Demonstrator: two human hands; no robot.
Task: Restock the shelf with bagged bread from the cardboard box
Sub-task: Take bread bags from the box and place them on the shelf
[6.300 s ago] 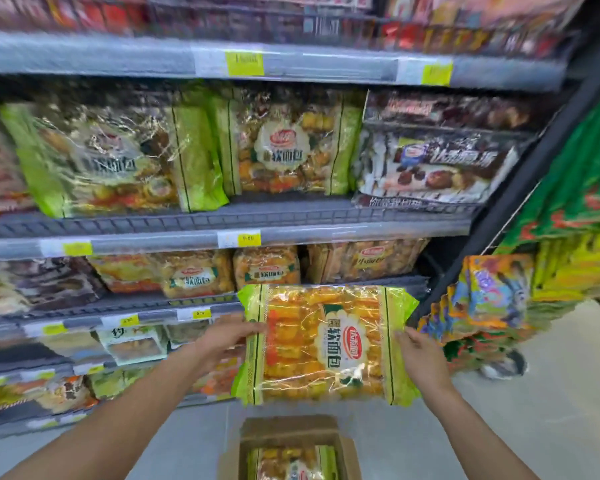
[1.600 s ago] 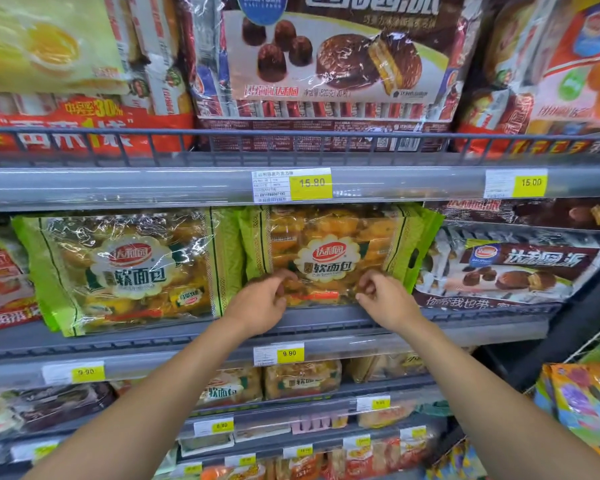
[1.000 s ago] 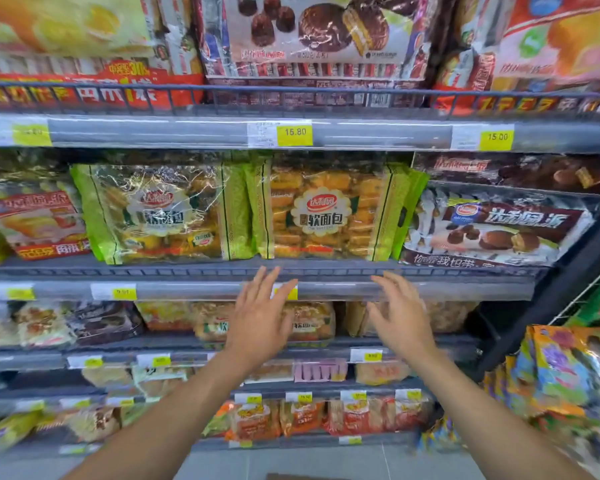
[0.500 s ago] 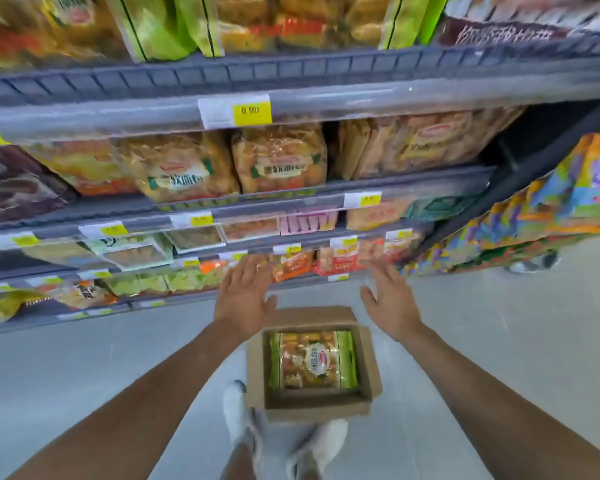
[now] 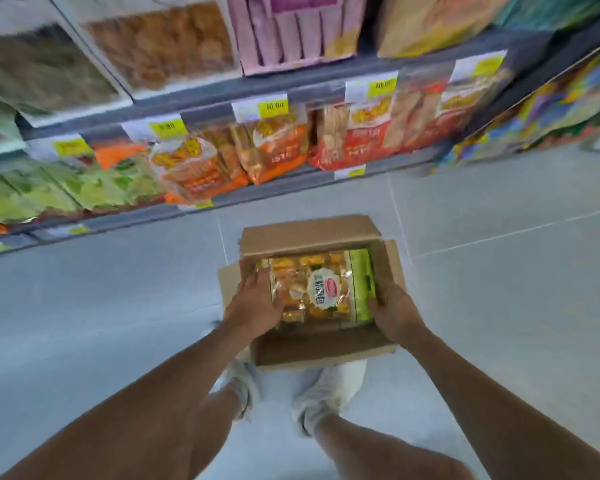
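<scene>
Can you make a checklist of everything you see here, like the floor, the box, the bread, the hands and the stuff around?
Surface: grey tiled floor, bare around the box.
Job's things: open box on the floor by the feet; bread bag lying inside it.
Clutter: nothing seen.
Hands: left hand and right hand on opposite edges of the bag; grip unclear.
Cables: nothing seen.
Surroundings: low shelves with blurred snack packs; white shoes.
</scene>
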